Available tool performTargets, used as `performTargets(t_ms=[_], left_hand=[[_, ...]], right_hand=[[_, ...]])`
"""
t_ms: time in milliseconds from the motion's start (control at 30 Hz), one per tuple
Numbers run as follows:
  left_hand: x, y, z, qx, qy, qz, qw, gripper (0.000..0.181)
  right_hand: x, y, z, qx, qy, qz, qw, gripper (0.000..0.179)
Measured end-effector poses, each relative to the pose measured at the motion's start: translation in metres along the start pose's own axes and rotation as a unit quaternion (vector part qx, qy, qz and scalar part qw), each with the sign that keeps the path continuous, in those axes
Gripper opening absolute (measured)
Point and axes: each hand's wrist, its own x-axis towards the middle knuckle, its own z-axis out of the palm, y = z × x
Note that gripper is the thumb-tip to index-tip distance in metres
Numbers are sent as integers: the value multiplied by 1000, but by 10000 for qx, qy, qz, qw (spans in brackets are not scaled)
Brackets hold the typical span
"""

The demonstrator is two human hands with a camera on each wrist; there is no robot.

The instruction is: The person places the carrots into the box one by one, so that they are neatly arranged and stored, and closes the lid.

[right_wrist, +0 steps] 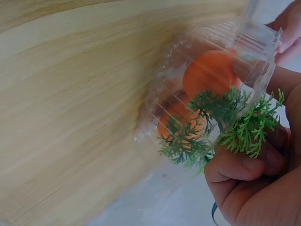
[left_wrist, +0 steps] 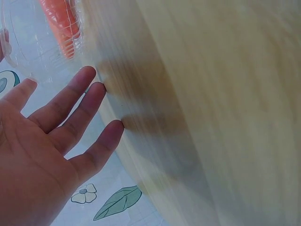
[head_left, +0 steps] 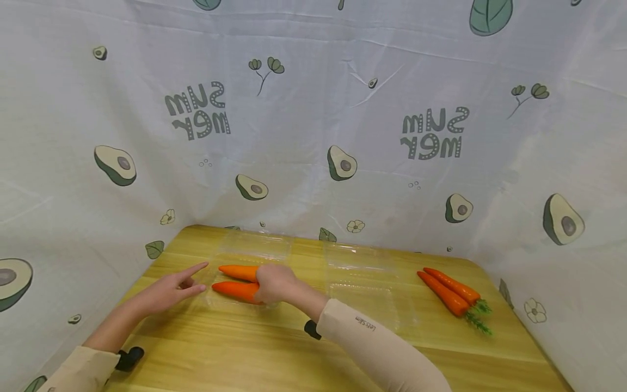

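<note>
Two orange carrots, the rear one (head_left: 238, 271) and the front one (head_left: 236, 291), lie side by side in a clear plastic clamshell box (head_left: 254, 246) on the left of the table. My right hand (head_left: 276, 283) covers their leafy ends. In the right wrist view, a finger reaches inside the box wall onto a carrot (right_wrist: 210, 73), while other fingers curl by the green tops (right_wrist: 249, 125). My left hand (head_left: 168, 291) is at the box's left side, thumb and index finger extended toward it. The left wrist view shows its fingers (left_wrist: 101, 141) spread, holding nothing.
A second clear clamshell box (head_left: 362, 294) lies open right of centre on the wooden table (head_left: 235, 354). Two more carrots (head_left: 443, 294) with green tops lie at the right. A white printed curtain (head_left: 303, 125) hangs behind and along both sides.
</note>
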Motion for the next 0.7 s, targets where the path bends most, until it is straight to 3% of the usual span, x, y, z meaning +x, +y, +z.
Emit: performTargets(t_ms=[267, 500, 700], left_hand=[[0, 0, 1, 18, 43, 20, 10000, 69], [0, 0, 0, 22, 22, 24, 10000, 69], [1, 0, -1, -20, -36, 2, 10000, 69]], right_hand=[[-1, -3, 0, 136, 164, 42, 9998, 50], [-6, -5, -6, 108, 248, -6, 9996, 8], [-18, 0, -14, 340, 492, -5, 9982, 2]])
